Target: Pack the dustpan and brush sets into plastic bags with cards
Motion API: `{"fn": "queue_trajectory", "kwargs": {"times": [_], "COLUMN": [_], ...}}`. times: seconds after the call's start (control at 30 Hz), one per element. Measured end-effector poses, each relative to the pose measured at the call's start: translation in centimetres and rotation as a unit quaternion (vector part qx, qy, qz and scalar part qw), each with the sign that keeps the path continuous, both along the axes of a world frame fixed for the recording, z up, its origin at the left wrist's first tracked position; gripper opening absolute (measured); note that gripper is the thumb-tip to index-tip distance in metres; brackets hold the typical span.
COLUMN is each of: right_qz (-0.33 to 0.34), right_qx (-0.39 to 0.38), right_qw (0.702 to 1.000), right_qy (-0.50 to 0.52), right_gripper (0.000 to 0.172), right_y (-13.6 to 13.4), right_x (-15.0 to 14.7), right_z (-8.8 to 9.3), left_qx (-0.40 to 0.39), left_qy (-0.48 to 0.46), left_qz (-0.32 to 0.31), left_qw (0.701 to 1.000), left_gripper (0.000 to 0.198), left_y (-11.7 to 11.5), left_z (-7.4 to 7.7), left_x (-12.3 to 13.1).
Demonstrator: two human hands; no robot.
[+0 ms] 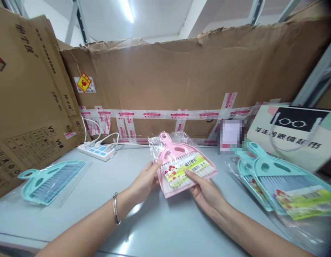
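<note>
A pink mini broom and dustpan set in a clear plastic bag, with a yellow-green label, is held up over the grey table. My left hand grips its left edge with thumb on top. My right hand holds the lower right edge, thumb pressed on the label. A silver bangle sits on my left wrist.
A teal set in plastic lies at the left. Two more teal sets are stacked at the right. A white power strip with cables sits at the back. Cardboard walls surround the table; a printed paper bag stands right.
</note>
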State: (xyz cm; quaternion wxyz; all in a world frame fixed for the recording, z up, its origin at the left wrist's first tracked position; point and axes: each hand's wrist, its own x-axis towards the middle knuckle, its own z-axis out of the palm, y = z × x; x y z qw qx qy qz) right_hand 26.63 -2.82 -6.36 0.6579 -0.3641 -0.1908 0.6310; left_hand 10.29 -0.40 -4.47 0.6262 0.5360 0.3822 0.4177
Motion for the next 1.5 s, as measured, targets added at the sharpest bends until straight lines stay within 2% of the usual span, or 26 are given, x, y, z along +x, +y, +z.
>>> {"fn": "queue_trajectory", "kwargs": {"times": [0.07, 0.23, 0.4, 0.5, 0.57, 0.67, 0.73, 0.83, 0.9, 1.0, 1.07, 1.17, 1.23, 1.37, 1.43, 1.5], "right_qz": [0.002, 0.027, 0.123, 0.1, 0.112, 0.209, 0.242, 0.226, 0.201, 0.152, 0.115, 0.077, 0.067, 0.058, 0.062, 0.075], "right_qx": [-0.004, -0.033, -0.057, -0.035, -0.011, 0.03, 0.039, 0.024, 0.01, -0.013, -0.039, -0.065, -0.055, -0.032, -0.028, -0.019], "right_qw": [1.0, 0.999, 0.977, 0.969, 0.975, 0.97, 0.964, 0.968, 0.974, 0.984, 0.988, 0.987, 0.987, 0.986, 0.985, 0.982], "right_qy": [0.002, -0.02, -0.163, -0.223, -0.191, -0.12, -0.105, -0.106, -0.099, -0.09, -0.097, -0.122, -0.136, -0.153, -0.158, -0.171], "right_gripper": [0.048, 0.039, 0.024, 0.027, 0.025, 0.031, 0.034, 0.031, 0.024, 0.015, 0.009, 0.006, 0.006, 0.007, 0.007, 0.008], "right_y": [0.1, 0.4, 1.3, 1.9, 1.9, 1.5, 1.2, 1.1, 1.3, 1.6, 1.7, 2.0, 2.1, 2.3, 2.2, 2.0], "right_x": [-0.1, 0.2, 3.1, 4.5, 4.8, 4.5, 4.2, 3.9, 3.8, 3.7, 3.6, 3.6, 3.8, 4.3, 4.4, 4.4], "right_z": [-0.1, 0.1, 0.1, 0.0, 0.1, 0.6, 0.7, 0.7, 0.5, 0.2, 0.0, -0.5, -0.7, -0.9, -0.7, -0.6], "left_qx": [-0.045, -0.044, -0.072, -0.067, -0.058, -0.066, -0.093, -0.124, -0.127, -0.099, -0.082, -0.065, -0.041, -0.003, 0.055, 0.132], "left_qy": [-0.051, -0.106, -0.083, -0.078, -0.07, -0.045, -0.023, 0.0, -0.01, -0.027, 0.003, 0.097, 0.129, 0.09, 0.085, 0.102], "left_qz": [-0.054, -0.029, 0.016, 0.042, 0.047, 0.043, 0.04, 0.025, -0.018, -0.081, -0.066, -0.004, -0.005, -0.071, -0.107, -0.108], "left_qw": [0.996, 0.993, 0.994, 0.994, 0.995, 0.996, 0.995, 0.992, 0.992, 0.991, 0.994, 0.993, 0.991, 0.993, 0.989, 0.98], "left_gripper": [0.048, 0.052, 0.038, 0.04, 0.04, 0.031, 0.025, 0.024, 0.027, 0.042, 0.038, 0.031, 0.038, 0.064, 0.073, 0.071], "left_y": [-0.4, -0.4, 1.0, 1.8, 2.1, 2.5, 2.6, 2.4, 2.3, 2.1, 2.2, 2.7, 2.9, 2.9, 2.7, 2.5], "left_z": [-0.7, -1.8, -1.0, -0.4, -0.3, -0.5, -0.6, 0.0, 0.6, 1.2, 1.1, 0.7, 1.0, 2.6, 2.7, 2.2], "left_x": [0.7, 1.1, -0.4, -1.3, -1.6, -1.7, -1.7, -2.0, -2.4, -2.8, -2.8, -2.8, -3.3, -4.6, -4.8, -4.3]}}
